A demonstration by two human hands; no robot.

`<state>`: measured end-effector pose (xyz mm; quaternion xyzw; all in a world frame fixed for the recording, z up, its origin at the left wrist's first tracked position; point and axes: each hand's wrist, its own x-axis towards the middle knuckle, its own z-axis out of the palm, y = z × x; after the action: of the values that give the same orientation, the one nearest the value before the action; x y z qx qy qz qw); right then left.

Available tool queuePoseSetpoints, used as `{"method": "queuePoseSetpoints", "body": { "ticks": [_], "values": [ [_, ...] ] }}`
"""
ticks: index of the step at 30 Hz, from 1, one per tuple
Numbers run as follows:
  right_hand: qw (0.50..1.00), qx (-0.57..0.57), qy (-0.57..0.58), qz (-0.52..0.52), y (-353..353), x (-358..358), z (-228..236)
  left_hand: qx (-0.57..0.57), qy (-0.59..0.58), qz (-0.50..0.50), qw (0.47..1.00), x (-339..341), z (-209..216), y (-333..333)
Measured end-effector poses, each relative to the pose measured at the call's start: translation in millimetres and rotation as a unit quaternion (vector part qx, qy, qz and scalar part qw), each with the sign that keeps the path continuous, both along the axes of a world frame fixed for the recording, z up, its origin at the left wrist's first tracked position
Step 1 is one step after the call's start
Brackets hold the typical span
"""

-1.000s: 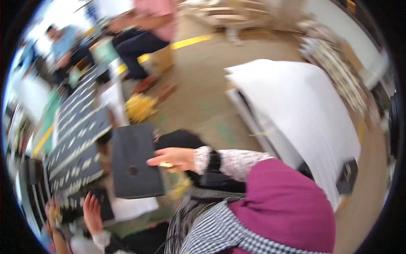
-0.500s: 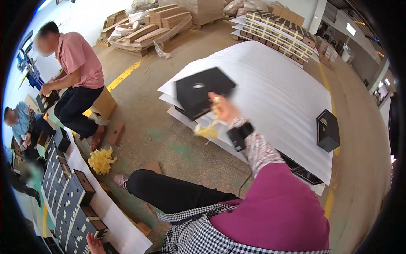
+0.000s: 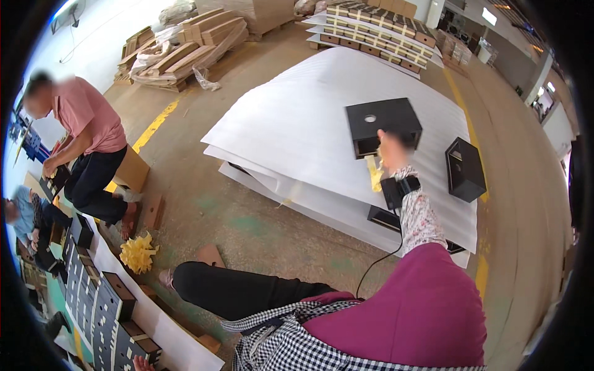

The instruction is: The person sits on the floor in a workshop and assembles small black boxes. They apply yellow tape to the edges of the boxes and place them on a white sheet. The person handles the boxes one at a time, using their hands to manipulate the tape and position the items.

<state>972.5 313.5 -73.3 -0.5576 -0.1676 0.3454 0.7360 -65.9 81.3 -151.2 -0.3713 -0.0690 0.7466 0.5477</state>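
My right hand (image 3: 393, 152) grips the near edge of a black box (image 3: 385, 117) with a round hole in its top face. The box is over the white foam sheet (image 3: 278, 105) that covers a low stack; I cannot tell whether it touches the sheet. A crumpled yellow strip (image 3: 374, 174) hangs from the same hand. To the right, a second black box (image 3: 465, 170) stands on the sheet. At the lower left edge, only the fingers of my left hand (image 3: 142, 363) show, stretched out beside a row of black boxes (image 3: 102, 315) with pale tape pieces.
A yellow heap of strips (image 3: 138, 253) lies on the floor. At the left, a person in a pink shirt (image 3: 93, 114) handles a dark box, and another person in blue (image 3: 25, 213) sits beyond. Wrapped boards (image 3: 185, 52) and a layered box stack (image 3: 377, 37) stand behind.
My right hand has carried the black box rightward across the foam sheet, towards the second box. The yellow strip moved with it. My left hand has sunk slightly towards the lower edge.
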Motion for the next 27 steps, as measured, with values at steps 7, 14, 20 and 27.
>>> {"method": "queuePoseSetpoints", "body": {
  "ticks": [7, 14, 20, 27],
  "values": [
    [0.932, -0.057, 0.226, 0.279, -18.9, -147.0, -22.7, 0.014, -0.187, -0.012, 0.982, -23.3, -11.1, 11.7],
    [0.91, -0.23, 0.178, 0.295, -72.4, -195.3, -27.5, -0.249, 0.748, -0.338, 0.514, 89.3, 26.6, 59.9],
    [0.908, -0.166, 0.267, 0.277, -78.4, -142.7, -42.9, -0.336, 0.773, -0.311, 0.439, 111.7, 70.1, 25.2],
    [0.97, -0.048, 0.203, 0.126, -45.8, -66.1, -41.0, -0.302, 0.788, -0.272, 0.461, 101.0, 54.8, 43.7]
  ]
}}
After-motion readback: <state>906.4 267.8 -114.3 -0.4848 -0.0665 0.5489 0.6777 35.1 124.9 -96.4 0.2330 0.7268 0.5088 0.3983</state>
